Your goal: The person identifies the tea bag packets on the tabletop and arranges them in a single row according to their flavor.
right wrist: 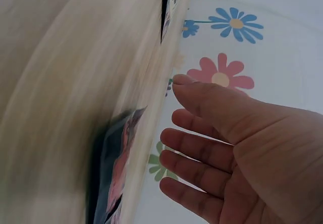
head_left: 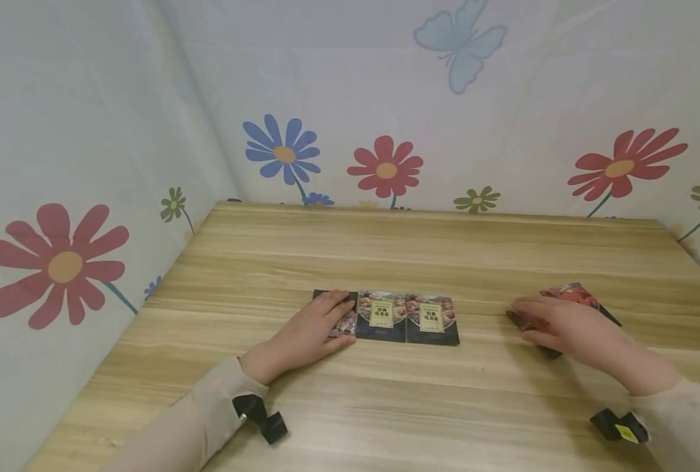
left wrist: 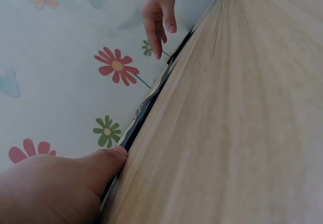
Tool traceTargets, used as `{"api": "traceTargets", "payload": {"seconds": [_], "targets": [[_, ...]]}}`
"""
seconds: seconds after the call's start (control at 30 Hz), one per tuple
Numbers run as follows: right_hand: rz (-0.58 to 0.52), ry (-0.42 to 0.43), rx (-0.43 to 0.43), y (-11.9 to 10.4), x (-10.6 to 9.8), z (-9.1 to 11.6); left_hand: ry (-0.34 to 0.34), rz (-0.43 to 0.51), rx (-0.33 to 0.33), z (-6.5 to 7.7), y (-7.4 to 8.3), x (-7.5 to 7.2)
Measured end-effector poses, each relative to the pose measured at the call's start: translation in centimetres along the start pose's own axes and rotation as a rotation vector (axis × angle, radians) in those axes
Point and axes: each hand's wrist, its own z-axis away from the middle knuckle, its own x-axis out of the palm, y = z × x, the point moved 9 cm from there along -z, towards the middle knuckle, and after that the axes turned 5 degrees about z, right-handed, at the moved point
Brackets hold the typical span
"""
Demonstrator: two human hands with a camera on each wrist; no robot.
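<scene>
Three flat dark sachets lie side by side in a row on the wooden table. My left hand (head_left: 311,326) rests on the leftmost sachet (head_left: 345,322), covering much of it. In the left wrist view my thumb (left wrist: 108,158) presses at that sachet's edge. The middle sachet (head_left: 381,331) and the right-hand one (head_left: 432,334) show pale yellow labels with printed characters. Farther right, my right hand (head_left: 574,326) hovers with loosely bent fingers over sachets with red pictures (head_left: 571,293), partly hiding them. The right wrist view shows nothing between its fingers, and a sachet (right wrist: 113,166) lying apart from them.
The wooden table (head_left: 385,249) runs back to a white cloth backdrop (head_left: 350,78) printed with flowers and a butterfly. Another cloth side (head_left: 90,131) stands along the left. Both wrists carry black camera mounts (head_left: 273,426).
</scene>
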Motion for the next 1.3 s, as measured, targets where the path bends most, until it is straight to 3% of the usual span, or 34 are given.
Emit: {"api": "traceTargets", "payload": {"seconds": [0.3, 0.7, 1.3], "targets": [[0.004, 0.005, 0.013, 1.9, 1.0, 1.3, 0.004, -0.003, 0.0, 0.0, -0.2, 0.0], [0.021, 0.064, -0.015, 2.1, 1.7, 1.6, 0.011, -0.007, 0.009, -0.1, -0.2, 0.0], [0.013, -0.026, 0.002, 0.5, 2.3, -0.1, 0.011, -0.013, 0.007, 0.0, -0.2, 0.3]]}}
